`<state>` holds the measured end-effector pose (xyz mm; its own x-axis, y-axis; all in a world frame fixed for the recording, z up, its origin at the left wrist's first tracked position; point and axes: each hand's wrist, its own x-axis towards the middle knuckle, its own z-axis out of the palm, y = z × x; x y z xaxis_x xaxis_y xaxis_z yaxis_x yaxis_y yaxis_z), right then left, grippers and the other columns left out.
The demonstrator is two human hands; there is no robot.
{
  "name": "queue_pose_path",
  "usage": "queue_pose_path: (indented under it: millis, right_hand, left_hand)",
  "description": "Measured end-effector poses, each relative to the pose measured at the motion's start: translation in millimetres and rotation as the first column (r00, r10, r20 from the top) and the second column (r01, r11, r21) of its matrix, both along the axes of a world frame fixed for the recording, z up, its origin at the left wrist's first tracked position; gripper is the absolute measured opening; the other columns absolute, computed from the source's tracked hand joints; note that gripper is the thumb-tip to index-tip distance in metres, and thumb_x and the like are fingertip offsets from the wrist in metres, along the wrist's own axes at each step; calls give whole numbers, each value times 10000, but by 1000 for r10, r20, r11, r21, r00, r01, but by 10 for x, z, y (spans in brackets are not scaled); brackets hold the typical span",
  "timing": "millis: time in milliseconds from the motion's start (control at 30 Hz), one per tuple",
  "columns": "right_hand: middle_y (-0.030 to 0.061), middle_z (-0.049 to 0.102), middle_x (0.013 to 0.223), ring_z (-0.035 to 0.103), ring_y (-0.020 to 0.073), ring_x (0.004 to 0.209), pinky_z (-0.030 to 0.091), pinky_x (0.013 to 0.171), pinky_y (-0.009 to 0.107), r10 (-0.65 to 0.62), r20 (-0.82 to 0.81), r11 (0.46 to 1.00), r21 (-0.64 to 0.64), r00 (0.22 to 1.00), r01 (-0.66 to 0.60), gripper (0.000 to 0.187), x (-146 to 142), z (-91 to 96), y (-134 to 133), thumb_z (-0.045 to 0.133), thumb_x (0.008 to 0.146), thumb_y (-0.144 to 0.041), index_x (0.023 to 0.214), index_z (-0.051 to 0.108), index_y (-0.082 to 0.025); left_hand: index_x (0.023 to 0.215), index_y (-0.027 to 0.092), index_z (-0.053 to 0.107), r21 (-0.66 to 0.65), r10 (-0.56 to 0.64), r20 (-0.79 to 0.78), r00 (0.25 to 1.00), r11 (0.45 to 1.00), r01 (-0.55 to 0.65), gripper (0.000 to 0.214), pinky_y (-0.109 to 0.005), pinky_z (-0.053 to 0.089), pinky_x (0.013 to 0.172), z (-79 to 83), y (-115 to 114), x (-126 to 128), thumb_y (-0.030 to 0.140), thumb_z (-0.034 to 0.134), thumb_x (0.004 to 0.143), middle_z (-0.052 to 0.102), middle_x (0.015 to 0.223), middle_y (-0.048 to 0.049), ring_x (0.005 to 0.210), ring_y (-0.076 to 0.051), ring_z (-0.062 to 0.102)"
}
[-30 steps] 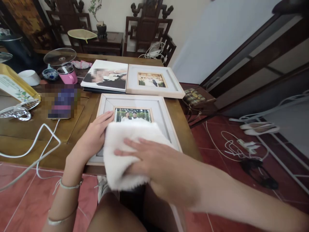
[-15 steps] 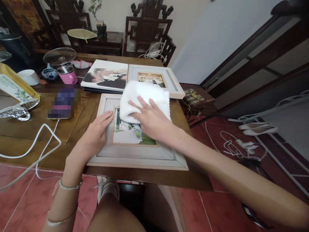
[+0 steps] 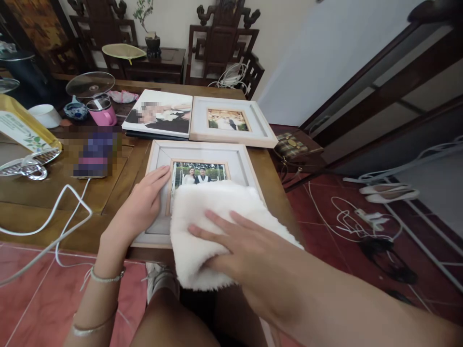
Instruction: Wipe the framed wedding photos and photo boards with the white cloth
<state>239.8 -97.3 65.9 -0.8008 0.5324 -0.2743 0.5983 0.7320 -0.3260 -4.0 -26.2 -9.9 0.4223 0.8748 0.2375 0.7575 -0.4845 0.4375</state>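
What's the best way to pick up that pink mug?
Probably by its handle, coming from the right: the pink mug stands upright with the handle turned that way, while the blue-and-white pot sits close on its left.

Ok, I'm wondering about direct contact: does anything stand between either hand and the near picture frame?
Yes: the white cloth lies between the right hand and the near picture frame, hiding much of its lower part. Nothing visible separates the left hand from the frame's left side.
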Motion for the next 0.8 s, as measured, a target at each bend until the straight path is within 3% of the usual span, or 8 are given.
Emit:
queue_pose_path:
  millis: [167, 300, 400, 633, 800]
  right_hand:
    - [31, 340, 1593, 214, 353, 1485, 254, 1180, 622, -162, 7, 975, 155, 987, 159, 677, 30, -168, 378, 470, 733, 46, 1314, 642, -254]
    - [110, 294, 1610, 176, 436, 1480, 223, 1148, 701, -305, 47, 886, 379, 951, 265, 645, -70, -287, 743, 453, 779, 37, 1382, 579, -153]
    - [126, 270, 1619, 152, 490, 1468, 228, 1091, 776, -337, 60, 858, 431, 940, 280, 608, -221, -330, 838, 441, 840, -5, 1421, 537, -158]
    - [77, 234, 1638, 158, 442, 1484, 233, 1123, 735, -60, 72, 960, 276, 996, 38, 491, -526, -157, 526, 410, 949, -84, 1378, 589, -240]
    - [120, 282, 1616, 227, 482, 1451, 264, 1101, 737, 80, 70, 976, 199, 994, -93, 404, -532, -39, 296, 459, 967, -142, 1307, 658, -233]
  left_hand:
    - [1451, 117, 477, -16, 31, -2, 1000, 999, -31, 597, -485, 322, 1196, -11, -12, 9, 77, 321, 877, 432, 1549, -125, 1442, -242, 386]
    - [1439, 93, 489, -4, 18, 51, 999, 1000, -18, 495, -474, 308, 1205, 6, -17, 25, 226, 307, 997, 445, 1537, -141, 1436, -248, 396]
    - [1437, 94, 491, 4, 5, 126, 992, 1000, -6, 509, -455, 289, 1216, 52, -40, 42, 358, 315, 1039, 449, 1534, -142, 1433, -245, 403]
    - [1452, 103, 471, 19, 38, 233, 972, 999, -43, 563, -444, 250, 1226, 115, -113, 31, 441, 249, 1060, 403, 1565, -132, 1455, -233, 366]
    - [1463, 111, 457, 30, 19, 235, 972, 999, -27, 590, -463, 266, 1216, 106, -104, 22, 481, 251, 1052, 420, 1554, -135, 1450, -247, 374]
